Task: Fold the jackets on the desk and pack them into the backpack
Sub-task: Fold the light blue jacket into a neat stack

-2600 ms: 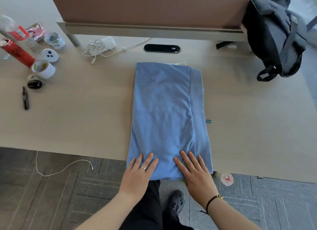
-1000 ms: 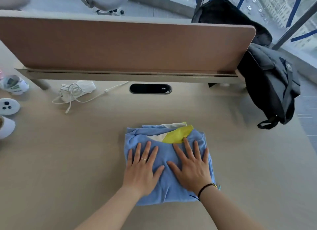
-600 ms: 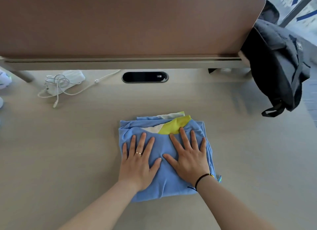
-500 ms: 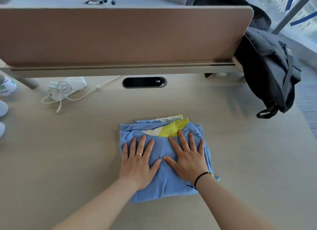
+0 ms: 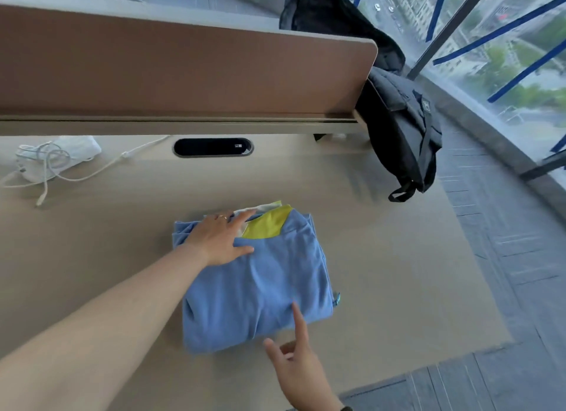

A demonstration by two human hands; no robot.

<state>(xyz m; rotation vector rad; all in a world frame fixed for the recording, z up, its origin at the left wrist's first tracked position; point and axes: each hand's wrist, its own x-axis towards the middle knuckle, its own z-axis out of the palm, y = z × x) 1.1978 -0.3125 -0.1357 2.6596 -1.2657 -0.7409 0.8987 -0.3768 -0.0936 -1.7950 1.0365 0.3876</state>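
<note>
Blue, folded into a square, the jacket (image 5: 257, 285) lies mid-surface (image 5: 398, 272), a yellow patch showing at its far edge. The left hand (image 5: 219, 239) rests flat on its far left corner, fingers (image 5: 245, 216) straight and spread. The right hand (image 5: 298, 367) hovers at the near edge, fingers relaxed, forefinger tip touching the cloth, holding nothing. The black backpack (image 5: 401, 135) slumps at the far right corner against the divider (image 5: 183, 70); its contents cannot be seen.
</note>
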